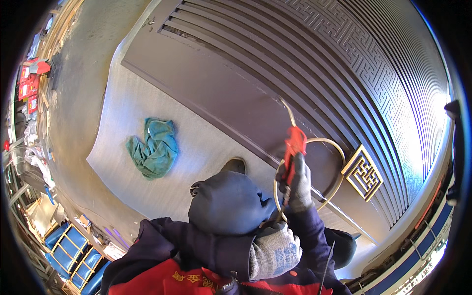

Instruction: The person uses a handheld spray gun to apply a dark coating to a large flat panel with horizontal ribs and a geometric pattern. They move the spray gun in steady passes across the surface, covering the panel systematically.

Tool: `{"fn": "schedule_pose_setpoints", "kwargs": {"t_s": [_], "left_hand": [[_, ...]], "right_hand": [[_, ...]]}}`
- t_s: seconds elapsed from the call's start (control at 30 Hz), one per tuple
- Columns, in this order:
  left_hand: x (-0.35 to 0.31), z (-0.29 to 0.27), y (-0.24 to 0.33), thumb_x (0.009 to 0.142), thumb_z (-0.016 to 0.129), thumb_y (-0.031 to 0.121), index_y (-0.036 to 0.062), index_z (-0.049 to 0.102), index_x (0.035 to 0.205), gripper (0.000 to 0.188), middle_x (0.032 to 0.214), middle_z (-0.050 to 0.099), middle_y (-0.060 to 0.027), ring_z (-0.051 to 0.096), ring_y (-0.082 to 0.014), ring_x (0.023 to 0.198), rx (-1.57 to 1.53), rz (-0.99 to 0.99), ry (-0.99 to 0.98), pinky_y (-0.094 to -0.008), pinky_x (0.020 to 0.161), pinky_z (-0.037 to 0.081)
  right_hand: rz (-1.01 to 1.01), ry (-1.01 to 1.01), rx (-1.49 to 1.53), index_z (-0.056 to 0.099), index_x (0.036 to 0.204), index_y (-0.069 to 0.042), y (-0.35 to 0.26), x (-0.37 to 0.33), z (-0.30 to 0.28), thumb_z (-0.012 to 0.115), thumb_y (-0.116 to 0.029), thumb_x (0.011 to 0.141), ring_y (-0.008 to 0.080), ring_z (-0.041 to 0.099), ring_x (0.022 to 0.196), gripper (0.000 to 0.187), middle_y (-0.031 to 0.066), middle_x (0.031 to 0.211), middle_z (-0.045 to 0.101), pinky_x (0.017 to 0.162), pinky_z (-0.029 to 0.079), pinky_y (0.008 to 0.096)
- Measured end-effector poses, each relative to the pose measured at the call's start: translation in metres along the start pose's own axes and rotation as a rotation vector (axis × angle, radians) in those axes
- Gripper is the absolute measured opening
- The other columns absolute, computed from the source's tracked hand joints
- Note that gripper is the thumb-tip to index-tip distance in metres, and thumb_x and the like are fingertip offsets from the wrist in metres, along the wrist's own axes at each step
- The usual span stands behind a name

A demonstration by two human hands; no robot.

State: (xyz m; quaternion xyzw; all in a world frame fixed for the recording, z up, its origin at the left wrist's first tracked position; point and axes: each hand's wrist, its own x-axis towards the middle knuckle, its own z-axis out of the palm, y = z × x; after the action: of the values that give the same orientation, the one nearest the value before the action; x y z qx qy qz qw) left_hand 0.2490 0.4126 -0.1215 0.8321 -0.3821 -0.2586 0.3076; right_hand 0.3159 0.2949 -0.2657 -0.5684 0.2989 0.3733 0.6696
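Seems only partway along: shows a square, golden fretwork ornament point(364, 173) on the dark brown, grooved panel point(216, 83) at right of the frame, but leaves a long, thin, brass-coloured strip point(343, 158) in a loose loop, apparently yet to be settled into a final shape or place. Cannot tell whether the ornament is fixed or merely laid there.

Carries the strip right of centre, curving widely over the panel, rising past the tool to one tip and running down toward the left hand. Looks smooth, shiny and springy, with no sharp kink visible.

Grips a red hand tool point(295, 140), perhaps pliers or cutters, in the grey-gloved right hand point(300, 189), with fingers wrapped round it. Folds the grey-gloved left hand point(275, 253) low in the frame, beside the strip's lower part; cannot tell whether pinching it, with fingers mostly hidden.

Also shows a crumpled green cloth point(155, 150) left of centre, on a pale grey sheet point(196, 147).
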Motion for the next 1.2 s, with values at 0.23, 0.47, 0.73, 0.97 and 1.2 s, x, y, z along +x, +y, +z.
{"fn": "schedule_pose_setpoints", "kwargs": {"t_s": [0.23, 0.47, 0.73, 0.97, 1.2], "left_hand": [[-0.006, 0.003, 0.002, 0.083, 0.059, 0.026, 0.0070, 0.069, 0.086, 0.022, 0.077, 0.063, -0.0093, 0.063, -0.0248, 0.071, 0.012, -0.015, 0.035, -0.0417, 0.068, 0.048], [-0.014, 0.013, 0.001, 0.082, 0.059, 0.025, 0.0071, 0.071, 0.087, 0.022, 0.082, 0.066, -0.0098, 0.064, -0.0267, 0.075, 0.049, -0.110, -0.020, -0.0435, 0.075, 0.051], [-0.020, 0.018, 0.002, 0.077, 0.060, 0.029, 0.0073, 0.070, 0.082, 0.024, 0.080, 0.064, -0.0099, 0.062, -0.0255, 0.081, -0.106, -0.412, 0.161, -0.0400, 0.075, 0.051], [-0.016, 0.022, 0.001, 0.077, 0.061, 0.029, 0.0077, 0.069, 0.078, 0.023, 0.079, 0.064, -0.0094, 0.062, -0.0252, 0.077, -0.114, -0.504, 0.125, -0.0397, 0.074, 0.051], [-0.006, 0.003, -0.001, 0.078, 0.062, 0.030, 0.0083, 0.069, 0.077, 0.023, 0.078, 0.064, -0.0084, 0.062, -0.0245, 0.075, -0.015, -0.422, 0.078, -0.0405, 0.071, 0.051]], "right_hand": [[-0.152, -0.193, -0.220, 0.066, 0.113, -0.002, -0.006, 0.069, 0.071, 0.040, -0.056, 0.102, 0.0107, 0.046, 0.040, 0.061, 0.0044, 0.059, 0.056, 0.039, 0.038, 0.0248], [-0.239, -0.341, -0.257, 0.069, 0.103, -0.002, -0.024, 0.136, 0.163, 0.041, -0.049, 0.103, 0.0122, 0.056, 0.051, 0.055, 0.0037, 0.065, 0.059, 0.047, 0.043, 0.0270], [-0.252, -0.360, -0.337, 0.066, 0.098, -0.005, -0.042, 0.186, 0.238, 0.045, -0.052, 0.100, 0.0140, 0.060, 0.052, 0.051, 0.0013, 0.066, 0.060, 0.044, 0.042, 0.0305], [-0.232, -0.400, -0.359, 0.065, 0.101, -0.004, -0.070, 0.189, 0.261, 0.046, -0.053, 0.099, 0.0161, 0.065, 0.057, 0.052, 0.0055, 0.072, 0.065, 0.046, 0.047, 0.0317], [-0.261, -0.689, -0.100, 0.060, 0.117, 0.000, -0.086, 0.139, 0.154, 0.048, -0.059, 0.098, 0.0238, 0.070, 0.078, 0.063, 0.0145, 0.092, 0.072, 0.056, 0.053, 0.0352]]}}
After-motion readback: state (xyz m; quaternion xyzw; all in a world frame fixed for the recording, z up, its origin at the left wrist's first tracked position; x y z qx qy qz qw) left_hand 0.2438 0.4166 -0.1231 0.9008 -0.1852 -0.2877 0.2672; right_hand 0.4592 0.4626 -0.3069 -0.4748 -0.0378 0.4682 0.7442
